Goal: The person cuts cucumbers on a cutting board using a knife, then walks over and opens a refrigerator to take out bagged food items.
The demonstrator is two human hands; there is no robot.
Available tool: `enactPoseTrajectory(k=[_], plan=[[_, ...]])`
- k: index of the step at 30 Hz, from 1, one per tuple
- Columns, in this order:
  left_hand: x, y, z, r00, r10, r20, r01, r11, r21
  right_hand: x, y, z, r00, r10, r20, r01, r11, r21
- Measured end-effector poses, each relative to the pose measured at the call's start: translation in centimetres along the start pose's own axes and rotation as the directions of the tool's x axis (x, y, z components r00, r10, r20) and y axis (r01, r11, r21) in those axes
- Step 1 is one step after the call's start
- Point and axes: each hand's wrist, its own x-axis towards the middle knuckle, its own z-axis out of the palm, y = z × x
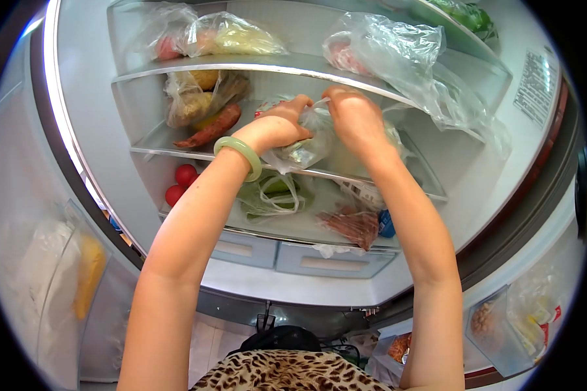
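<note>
A clear plastic bag (312, 144) with pale greenish contents, too blurred to name, sits on the middle shelf of an open refrigerator. At its left side, my left hand (282, 125) has its fingers closed on the plastic; a pale green bangle (239, 155) circles that wrist. My right hand (353, 116) pinches the top edge of the same bag, just under the upper shelf. Left of my hands lie a reddish-brown sweet potato (216, 126) and a bag of yellowish roundish items (190, 104). Part of a red-and-white package (267, 105) shows behind my left hand.
The upper shelf edge (241, 67) runs close above my hands. Filled plastic bags (391, 49) rest on it, one hanging over the edge. Below are red tomatoes (175, 194), bagged green vegetables (274, 195) and a bag of brownish food (352, 223). Door bins flank both sides.
</note>
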Motion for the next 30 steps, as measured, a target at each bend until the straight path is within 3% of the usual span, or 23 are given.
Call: enactPoseTrajectory(k=[4, 5, 7, 10, 13, 14, 17, 18, 23, 25, 27, 30], plan=[[0.6, -1.4, 0.6, 0.999, 0.021, -0.026, -0.021, 1.000, -0.003, -1.8, -0.7, -3.6, 0.996, 0.085, -0.040, -0.078, 0.986, 0.148], [0.7, -1.7, 0.8, 0.999, 0.018, -0.030, -0.017, 1.000, 0.014, -2.5, -0.4, -4.0, 0.983, 0.177, 0.048, -0.184, 0.943, 0.277], [0.8, -1.9, 1.0, 0.999, 0.015, -0.046, -0.013, 0.999, 0.045, -3.5, -0.1, -4.6, 0.918, 0.308, 0.252, -0.394, 0.782, 0.482], [0.4, -1.9, 1.3, 0.997, 0.014, -0.082, -0.009, 0.998, 0.065, -4.6, 0.3, -3.7, 0.846, 0.398, 0.354, -0.499, 0.358, 0.789], [0.2, -2.0, 1.7, 0.994, 0.002, -0.106, 0.008, 0.996, 0.091, -5.5, 1.3, -2.3, 0.899, 0.308, 0.311, -0.421, 0.420, 0.804], [0.2, -2.0, 1.7, 0.994, 0.010, -0.111, 0.000, 0.996, 0.087, -5.7, 1.2, -2.0, 0.914, 0.290, 0.285, -0.403, 0.557, 0.726], [-0.2, -2.1, 1.8, 0.991, 0.014, -0.130, -0.007, 0.999, 0.053, -5.1, -0.7, -2.9, 0.907, 0.183, 0.381, -0.363, 0.798, 0.481], [-0.4, -1.9, 1.8, 0.990, 0.010, -0.143, -0.006, 1.000, 0.028, -4.9, -0.6, -1.7, 0.934, 0.145, 0.326, -0.279, 0.868, 0.412], [-0.7, -2.3, 2.4, 0.979, 0.023, -0.202, -0.023, 1.000, 0.000, -2.7, -1.3, 1.7, 0.956, 0.127, 0.264, -0.185, 0.961, 0.206], [-0.4, -2.6, 2.8, 0.967, 0.043, -0.249, -0.048, 0.999, -0.012, -2.2, -1.8, 2.4, 0.944, 0.100, 0.315, -0.111, 0.994, 0.018], [-0.9, -1.6, 2.3, 0.975, 0.005, -0.223, -0.022, 0.997, -0.074, -1.3, -1.9, 3.2, 0.917, 0.177, 0.356, -0.186, 0.983, -0.010], [-1.0, -1.9, 2.2, 0.981, 0.011, -0.192, -0.017, 0.999, -0.028, -1.3, -1.4, 4.0, 0.915, 0.218, 0.340, -0.235, 0.972, 0.009]])
